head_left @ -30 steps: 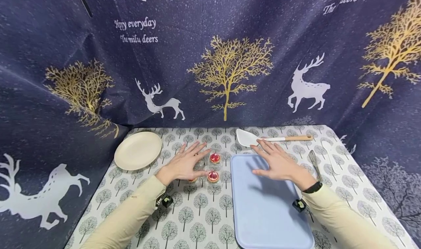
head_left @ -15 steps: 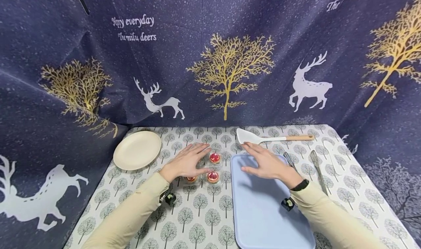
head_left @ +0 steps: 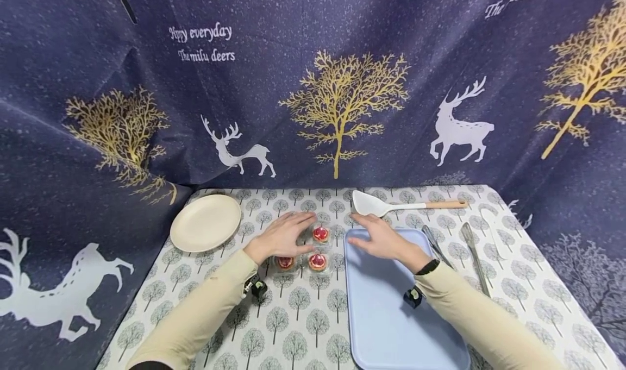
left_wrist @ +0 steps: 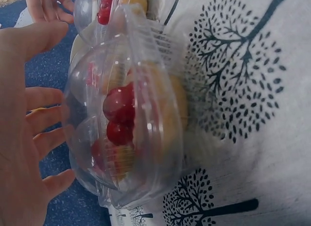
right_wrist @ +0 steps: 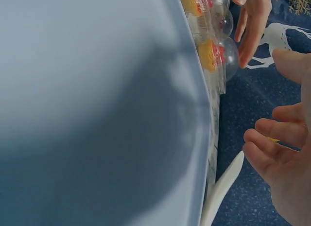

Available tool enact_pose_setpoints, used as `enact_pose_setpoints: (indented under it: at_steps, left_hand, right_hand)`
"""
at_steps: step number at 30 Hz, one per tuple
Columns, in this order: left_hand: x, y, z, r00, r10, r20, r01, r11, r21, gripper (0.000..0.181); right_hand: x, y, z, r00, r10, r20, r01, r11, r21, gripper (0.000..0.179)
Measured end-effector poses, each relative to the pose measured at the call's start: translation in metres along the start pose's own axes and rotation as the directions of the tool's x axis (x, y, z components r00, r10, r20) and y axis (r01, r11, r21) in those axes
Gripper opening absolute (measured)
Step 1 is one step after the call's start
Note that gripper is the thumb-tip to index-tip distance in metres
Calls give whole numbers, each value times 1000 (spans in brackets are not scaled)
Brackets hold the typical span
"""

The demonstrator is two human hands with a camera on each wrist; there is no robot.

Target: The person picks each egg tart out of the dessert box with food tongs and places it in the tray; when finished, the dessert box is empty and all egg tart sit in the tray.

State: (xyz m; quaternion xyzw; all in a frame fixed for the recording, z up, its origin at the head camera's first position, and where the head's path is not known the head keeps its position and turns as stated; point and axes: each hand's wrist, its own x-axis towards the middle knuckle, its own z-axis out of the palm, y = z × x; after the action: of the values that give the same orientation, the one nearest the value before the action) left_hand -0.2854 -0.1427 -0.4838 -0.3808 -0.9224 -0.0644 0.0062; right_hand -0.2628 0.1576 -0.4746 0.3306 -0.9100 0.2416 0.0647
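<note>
Right, I've got three small tarts (head_left: 317, 261) in sight, glossy red fruit on golden crusts, all upright under clear plastic domes (left_wrist: 124, 90). Two sit side by side in the near row, one in the far row; the far left spot is hidden from me. The packaging rests flat on the table (head_left: 293, 326), just left of the blue tray (head_left: 391, 321), and I see domes over the fruit.
</note>
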Motion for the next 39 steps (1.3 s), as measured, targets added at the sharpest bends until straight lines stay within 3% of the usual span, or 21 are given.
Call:
enact_pose_setpoints:
  at_steps: [5, 12, 15, 25, 39]
  left_hand:
    - [4, -2, -1, 1000, 0, -3, 0, 1000, -7, 82]
    - [4, -1, 9, 1000, -7, -11, 6, 999, -39, 82]
    - [3, -1, 12, 1000, -5, -5, 4, 999, -42, 83]
    - [10, -1, 3, 999, -18, 34, 21, 997, -73, 81]
    - [18, -7, 7, 999, -27, 45, 30, 996, -86, 79]
  right_hand:
    - [8, 0, 5, 1000, -17, -10, 17, 999, 38, 62]
    - [15, 4, 19, 999, 45, 15, -46, 997, 59, 58]
    - [17, 3, 22, 999, 37, 17, -38, 997, 70, 55]
    - [31, -1, 23, 998, 65, 11, -65, 996, 61, 50]
    - [45, 3, 34, 989, 144, 38, -146, 986, 75, 36]
